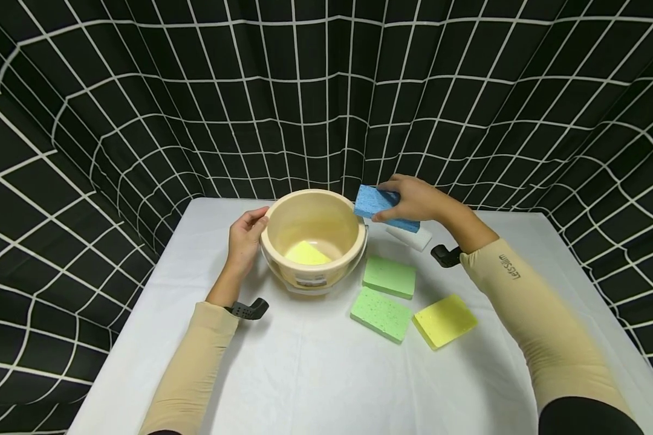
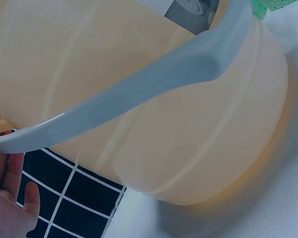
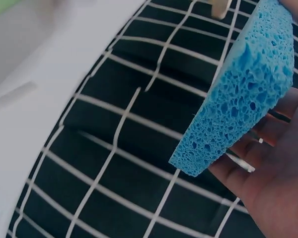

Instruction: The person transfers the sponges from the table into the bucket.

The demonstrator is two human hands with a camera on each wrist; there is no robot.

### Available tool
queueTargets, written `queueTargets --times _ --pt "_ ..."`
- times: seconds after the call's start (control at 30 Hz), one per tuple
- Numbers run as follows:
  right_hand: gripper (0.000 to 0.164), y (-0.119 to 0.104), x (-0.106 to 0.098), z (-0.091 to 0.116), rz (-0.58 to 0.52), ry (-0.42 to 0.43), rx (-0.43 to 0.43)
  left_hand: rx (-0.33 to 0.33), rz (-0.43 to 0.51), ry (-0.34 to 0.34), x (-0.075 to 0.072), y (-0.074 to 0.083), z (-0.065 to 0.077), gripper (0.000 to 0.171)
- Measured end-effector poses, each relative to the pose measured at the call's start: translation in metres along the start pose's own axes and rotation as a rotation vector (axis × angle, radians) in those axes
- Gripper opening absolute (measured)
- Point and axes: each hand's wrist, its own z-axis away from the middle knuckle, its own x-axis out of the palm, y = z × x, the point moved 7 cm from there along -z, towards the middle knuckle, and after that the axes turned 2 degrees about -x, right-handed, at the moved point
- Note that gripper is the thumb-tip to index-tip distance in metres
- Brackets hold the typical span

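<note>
A cream bucket (image 1: 283, 225) with a pale grey handle (image 2: 139, 91) stands on the white table, a yellow sponge (image 1: 306, 254) lying inside on its bottom. On the bucket's left rim, my left hand (image 1: 243, 241) grips with the thumb over the edge. My right hand (image 1: 413, 199) holds a blue sponge (image 1: 371, 200) raised beside the bucket's right rim, thumb on one side and fingers on the other. In the right wrist view the porous face of the blue sponge (image 3: 238, 99) shows clear of the table.
Right of the bucket lie two green sponges (image 1: 390, 277), a second yellow sponge (image 1: 445, 321) and a white block (image 1: 412, 237) partly under the right hand. A black gridded curtain (image 1: 326, 90) hangs behind and along both sides of the white table (image 1: 315, 374).
</note>
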Motion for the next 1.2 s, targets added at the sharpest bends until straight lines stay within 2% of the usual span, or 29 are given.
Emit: queueTargets --times 0.37,0.63,0.77,1.0,1.2 --pt "0.079 -0.051 -0.004 -0.019 0.045 0.001 -0.079 0.003 0.006 0.009 0.0 0.002 0.0 0.028" --pt "0.077 -0.09 -0.001 -0.03 0.071 0.007 -0.177 0.012 0.042 0.022 -0.002 0.002 0.0 0.028" --pt "0.075 -0.101 0.006 -0.034 0.079 0.009 -0.206 0.019 0.065 0.017 -0.001 0.002 0.0 0.028" --pt "0.073 -0.119 0.018 -0.039 0.09 0.017 -0.28 0.023 0.052 0.02 0.0 0.002 0.0 0.027" --pt "0.074 -0.126 0.027 -0.041 0.061 -0.007 -0.266 0.018 0.042 0.018 0.0 0.002 0.0 0.028"
